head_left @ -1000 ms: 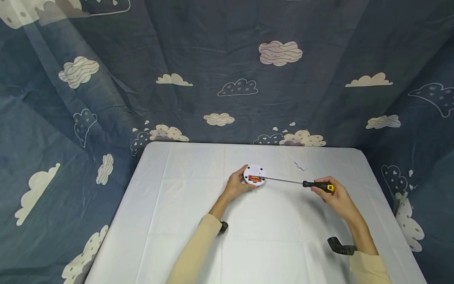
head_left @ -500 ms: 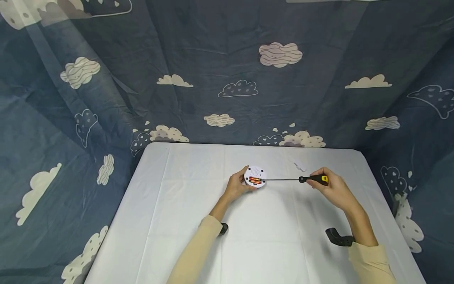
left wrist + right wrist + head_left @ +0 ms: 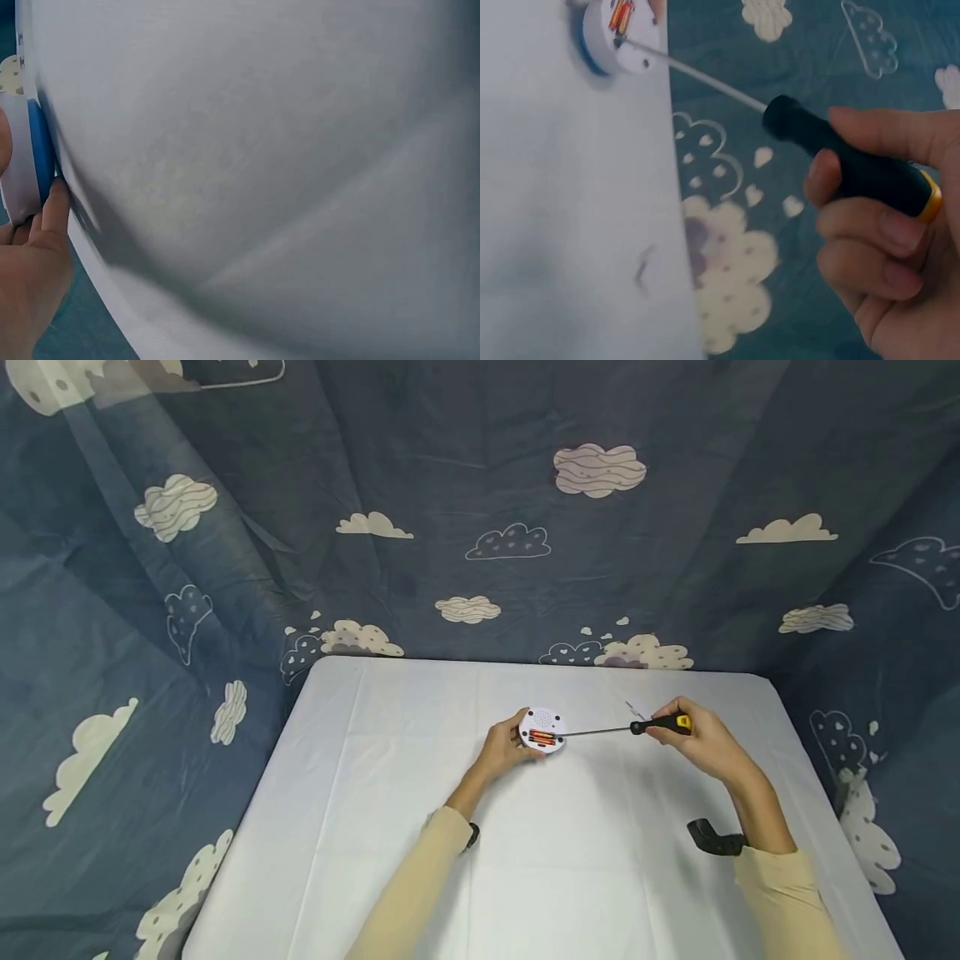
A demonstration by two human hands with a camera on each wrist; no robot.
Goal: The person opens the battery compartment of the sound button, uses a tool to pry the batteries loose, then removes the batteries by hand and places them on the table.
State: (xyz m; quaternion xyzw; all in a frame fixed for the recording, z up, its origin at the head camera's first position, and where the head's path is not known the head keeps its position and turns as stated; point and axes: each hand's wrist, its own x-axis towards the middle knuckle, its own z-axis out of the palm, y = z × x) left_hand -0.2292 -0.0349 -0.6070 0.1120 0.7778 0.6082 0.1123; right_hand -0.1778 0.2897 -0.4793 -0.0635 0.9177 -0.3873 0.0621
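A round white device (image 3: pixel 543 720) with a speaker grille and an uncovered battery compartment is gripped at its left edge by my left hand (image 3: pixel 504 750). In the left wrist view a blue side of the device (image 3: pixel 43 150) shows beside the fingers. Orange batteries (image 3: pixel 542 737) lie in its compartment. My right hand (image 3: pixel 701 739) holds a screwdriver (image 3: pixel 660 724) by its black and yellow handle. The screwdriver's long shaft (image 3: pixel 705 79) reaches left, and its tip meets the device at the end of the batteries.
A small white piece (image 3: pixel 636 710), too small to make out, lies on the white tablecloth (image 3: pixel 555 843) behind the screwdriver handle. Behind the table hangs a dark blue cloth (image 3: pixel 420 460) with cloud prints.
My right hand has risen toward the table's far side, swinging the screwdriver handle up while its tip stays at the battery compartment. My left hand keeps its grip on the device.
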